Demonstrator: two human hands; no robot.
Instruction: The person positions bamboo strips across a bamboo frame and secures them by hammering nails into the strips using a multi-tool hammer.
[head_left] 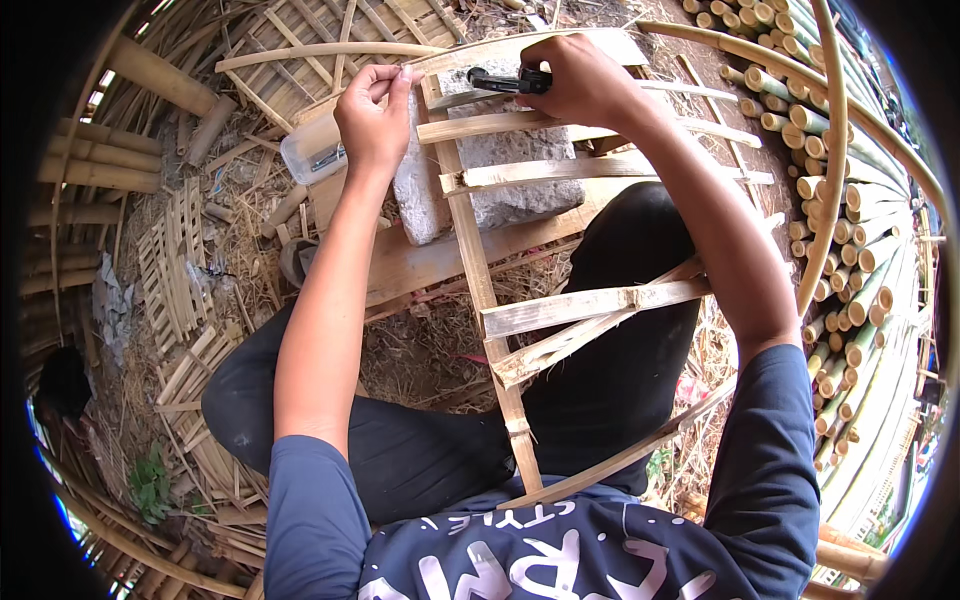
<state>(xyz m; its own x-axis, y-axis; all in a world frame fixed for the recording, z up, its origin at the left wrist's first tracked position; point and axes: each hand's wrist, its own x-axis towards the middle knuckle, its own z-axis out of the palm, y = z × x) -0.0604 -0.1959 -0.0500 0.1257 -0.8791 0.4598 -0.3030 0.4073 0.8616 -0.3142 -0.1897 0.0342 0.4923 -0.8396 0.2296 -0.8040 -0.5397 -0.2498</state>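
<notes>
So the right hand point(580, 80) has its fingers wrapped round a black tool point(510, 82), can't tell exactly what kind, with its head pointing left toward the other hand. Left hand point(372, 120) is up at about the same height, thumb and fingertips pinched together; whether there's something tiny between them, honestly can't tell.

The thing being worked on is a bamboo frame point(471, 250), one long strip with a bunch of slats running off it to the right. Top end of that strip is just to the right of the left fingertips, and the tool sits over that upper end too, between the two hands. The upper slats run below the right hand and pass under the right forearm, while the lower end comes right down to the person's lap.

Underneath the upper part there's a rough grey stone block point(520, 205), sitting on a wooden board point(415, 268). A clear plastic box point(312, 150) is just left of the left wrist, and a big stack of bamboo poles point(850, 230) is off to the right
</notes>
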